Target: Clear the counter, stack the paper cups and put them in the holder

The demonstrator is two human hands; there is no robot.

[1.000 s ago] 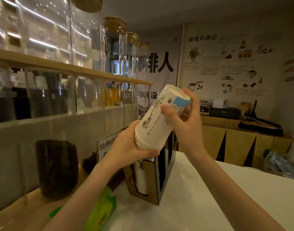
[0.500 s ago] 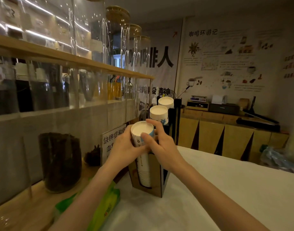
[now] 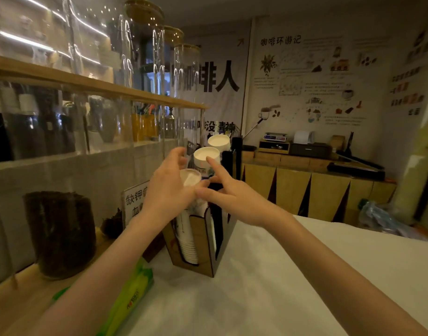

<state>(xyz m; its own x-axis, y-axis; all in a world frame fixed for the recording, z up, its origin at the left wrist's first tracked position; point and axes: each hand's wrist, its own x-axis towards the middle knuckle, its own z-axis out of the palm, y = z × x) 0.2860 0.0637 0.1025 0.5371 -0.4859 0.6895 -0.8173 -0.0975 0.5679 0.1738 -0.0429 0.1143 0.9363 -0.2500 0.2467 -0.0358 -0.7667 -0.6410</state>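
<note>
A brown cup holder stands on the white counter. Its nearest slot holds a stack of white paper cups standing base up, with the stack's lower part showing through the holder's open side. Two more cup stacks rise from the slots behind it. My left hand is at the left side of the near stack's top with its fingers spread. My right hand is just to the right of the stack, fingers apart, with the index finger raised in front of the second stack.
A green packet lies at the counter's left edge. A dark jar and a small printed sign stand on the wooden ledge to the left, below glass shelving with tall jars. A plastic bag lies at the far right.
The stack was lowered from mid-air, turned upright, into the holder's near slot. Both hands then loosened from its top and spread their fingers.
</note>
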